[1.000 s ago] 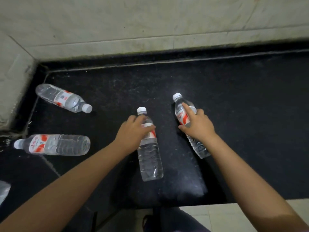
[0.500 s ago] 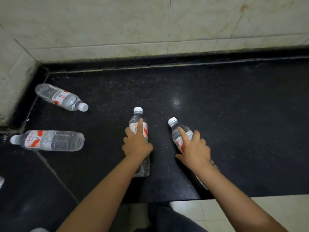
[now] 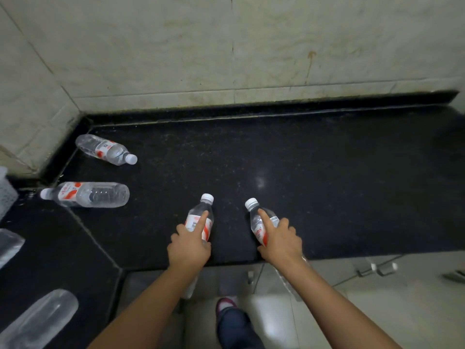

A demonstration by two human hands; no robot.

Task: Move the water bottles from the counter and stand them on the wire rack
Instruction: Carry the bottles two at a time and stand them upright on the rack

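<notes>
Left hand: my left hand wraps a water bottle around its labelled middle, fingers curled on it, the index finger lying straight up toward the white cap.
Right hand: my right hand grips a second water bottle the same way, index finger along the neck, the cap leaning left.
Where the bottles are: both are at the front edge of the black counter, their bases hidden behind my wrists and reaching out past the edge, so I judge them lifted clear.
Left behind: two more water bottles lie on their sides near the corner, one by the back wall and one nearer me, apart from each other.
Wire rack: not in view; I cannot tell where it stands.
Lower left: blurred clear shapes, possibly more bottles, too close to be sure.
Risk: each bottle rides in one hand only, and thin plastic could flex and slide through the grip if I swing round fast.
Risk: a bottle set down tilted on wire could tip over.
Below: tiled floor and my shoe, where a dropped bottle would land.
</notes>
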